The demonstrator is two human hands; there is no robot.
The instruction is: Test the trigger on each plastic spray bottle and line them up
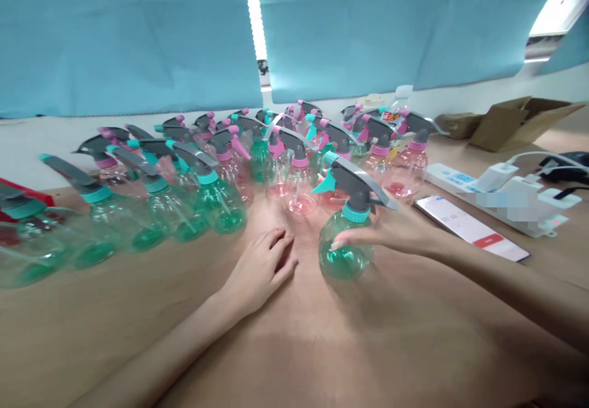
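Note:
My right hand (391, 230) is wrapped round the body of a green spray bottle (343, 257) with a grey and turquoise trigger head. Its thumb lies across the near side; the other fingers are mostly hidden behind the bottle. The bottle is upright at or just above the table. Resting on the wooden table (294, 359), my left hand (260, 267) holds nothing, its fingers loosely bent and a little apart. Beyond it stand pink spray bottles (301, 193) with grey and pink heads. The closest green one to its left is another spray bottle (221, 205).
More green spray bottles (150, 218) form a row along the left. To the right lie a phone (472, 227) and a white power strip (453, 178) with chargers and cables. An open cardboard box (501, 126) and a clear plastic bottle (402, 98) are at the back, before a blue curtain (138, 34).

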